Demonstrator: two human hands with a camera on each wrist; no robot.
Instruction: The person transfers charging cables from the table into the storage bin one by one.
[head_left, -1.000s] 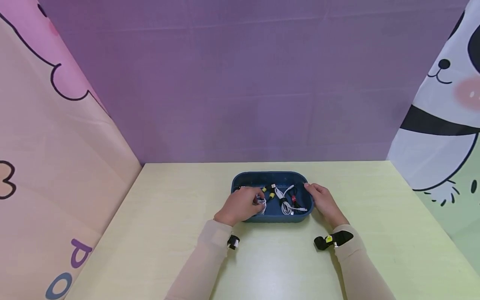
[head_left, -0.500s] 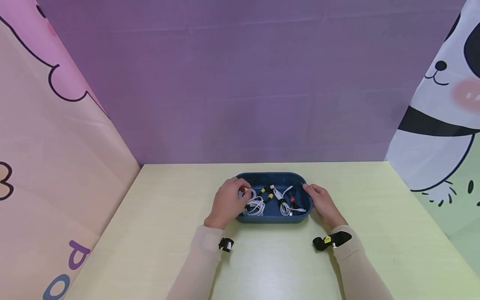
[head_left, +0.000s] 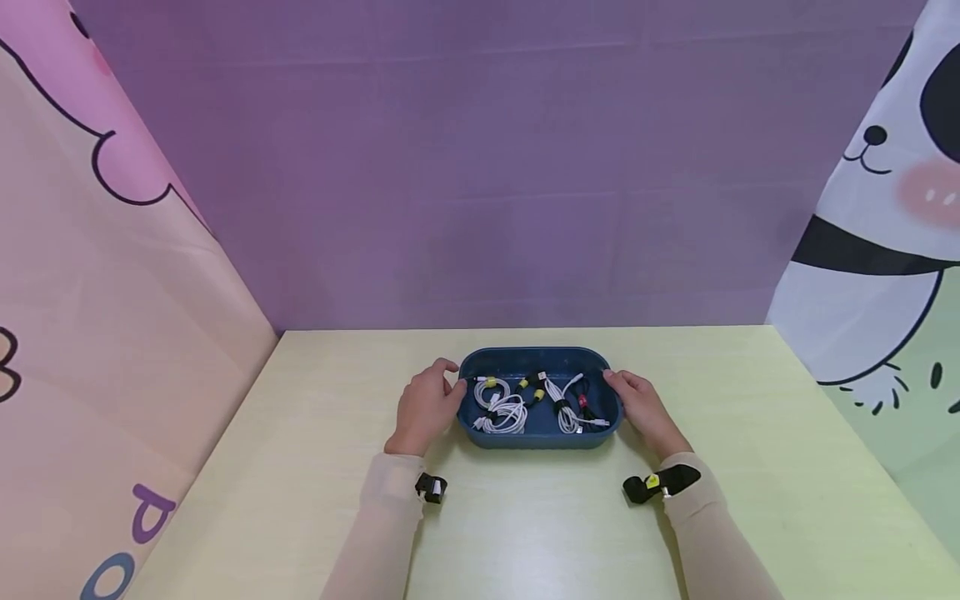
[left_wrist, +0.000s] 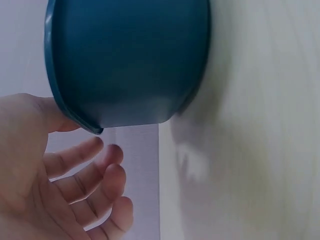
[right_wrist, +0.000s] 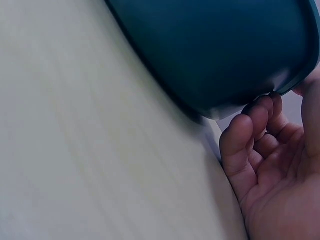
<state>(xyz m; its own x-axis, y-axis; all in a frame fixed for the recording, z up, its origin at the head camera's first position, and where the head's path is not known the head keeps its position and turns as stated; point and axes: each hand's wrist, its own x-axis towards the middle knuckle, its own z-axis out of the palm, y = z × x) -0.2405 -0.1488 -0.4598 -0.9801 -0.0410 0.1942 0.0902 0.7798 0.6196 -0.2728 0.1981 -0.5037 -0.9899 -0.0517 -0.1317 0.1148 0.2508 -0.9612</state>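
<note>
A dark blue plastic storage box [head_left: 517, 440] stands on the table, its rounded ends to my left and right. Bundled white cables lie in it: coiled ones [head_left: 504, 414] at the left and another bundle [head_left: 567, 410] right of the middle. My left hand [head_left: 427, 407] is at the box's left end; in the left wrist view its thumb reaches the rim while the loosely bent fingers [left_wrist: 114, 182] stay apart from the wall. At the opposite end my right hand [head_left: 647, 408] holds the rim, thumb over it and fingertips against the outer wall.
Beside the white bundles lie a dark cable with yellow ends [head_left: 538, 395] and a dark cable with a red band [head_left: 582, 402]. The pale table [head_left: 525, 533] meets a purple backdrop [head_left: 480, 167], with printed cloth at both sides.
My left hand has let go of the white coiled cable in the box and moved left to the box's left end. The right hand keeps hold of the rim.
</note>
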